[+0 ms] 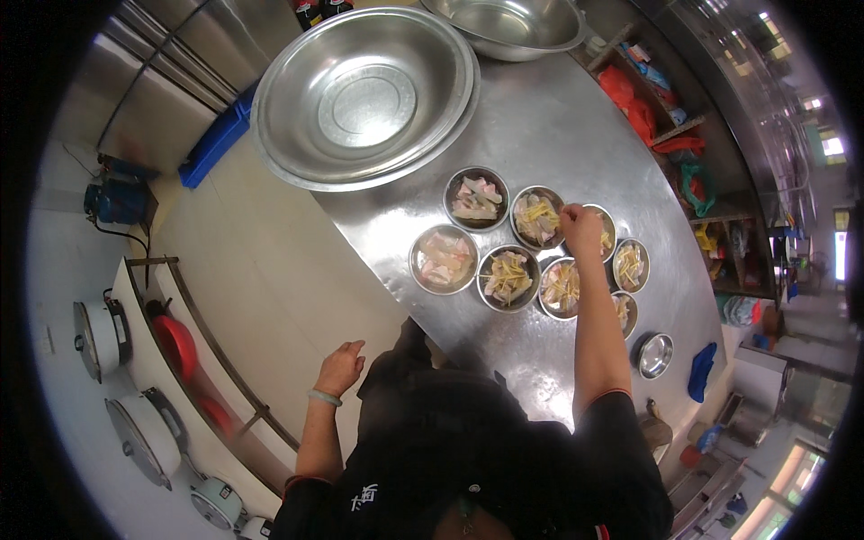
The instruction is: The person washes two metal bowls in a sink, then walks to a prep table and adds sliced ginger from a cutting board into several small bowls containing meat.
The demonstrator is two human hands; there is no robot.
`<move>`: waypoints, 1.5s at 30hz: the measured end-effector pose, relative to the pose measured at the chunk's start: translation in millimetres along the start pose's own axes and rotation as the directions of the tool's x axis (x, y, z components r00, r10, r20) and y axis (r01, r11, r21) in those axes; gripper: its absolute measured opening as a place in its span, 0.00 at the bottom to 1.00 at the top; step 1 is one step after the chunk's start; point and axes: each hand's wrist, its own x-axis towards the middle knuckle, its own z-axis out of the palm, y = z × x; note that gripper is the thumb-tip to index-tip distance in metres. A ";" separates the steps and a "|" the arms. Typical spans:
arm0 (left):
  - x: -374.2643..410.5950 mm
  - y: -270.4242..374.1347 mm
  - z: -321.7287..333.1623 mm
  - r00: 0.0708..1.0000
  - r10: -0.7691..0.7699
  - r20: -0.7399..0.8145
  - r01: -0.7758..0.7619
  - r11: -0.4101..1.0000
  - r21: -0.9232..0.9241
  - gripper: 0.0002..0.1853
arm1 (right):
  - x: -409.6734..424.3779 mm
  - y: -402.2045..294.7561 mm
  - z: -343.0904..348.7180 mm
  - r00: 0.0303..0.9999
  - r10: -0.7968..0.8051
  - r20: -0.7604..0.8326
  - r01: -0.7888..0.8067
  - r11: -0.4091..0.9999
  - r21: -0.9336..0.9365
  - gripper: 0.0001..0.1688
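Note:
My right hand (582, 228) hangs over the right rim of a small metal bowl (535, 216), fingertips pinched together. Whether anything is between them is hidden. That bowl holds pale pieces of raw meat or fish topped with thin yellow strips, possibly ginger. Several similar bowls stand around it, among them a near bowl (509, 278) and a right-hand bowl (631, 265), both with strips on top. The back-left bowl (476, 199) and the front-left bowl (444, 260) show pale pieces without strips. My left hand (343, 368), bangle at the wrist, hangs beside the table above the floor, holding nothing.
Large metal basins (368, 101) and another basin (516, 23) occupy the far end of the steel table (560, 115). An empty metal dish (655, 356) and a blue cloth (702, 372) lie at right. Shelves (675, 135) run along the right; rice cookers (142, 439) stand at left.

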 end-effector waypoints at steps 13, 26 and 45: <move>16.7 12.3 -20.2 1.000 -0.030 -0.002 0.030 0.999 -0.022 0.19 | -4.3 -28.5 29.0 0.959 -0.248 0.136 0.277 0.918 -0.284 0.10; 14.3 7.4 -0.1 1.000 0.020 0.002 -0.020 1.000 -0.023 0.18 | -20.5 -4.3 -6.3 0.934 -0.332 0.128 0.345 0.934 -0.091 0.06; 10.9 -1.8 -6.4 0.999 -0.020 -0.040 0.017 0.997 -0.079 0.18 | 21.2 -130.8 48.5 0.945 -0.224 0.240 0.139 0.935 0.326 0.10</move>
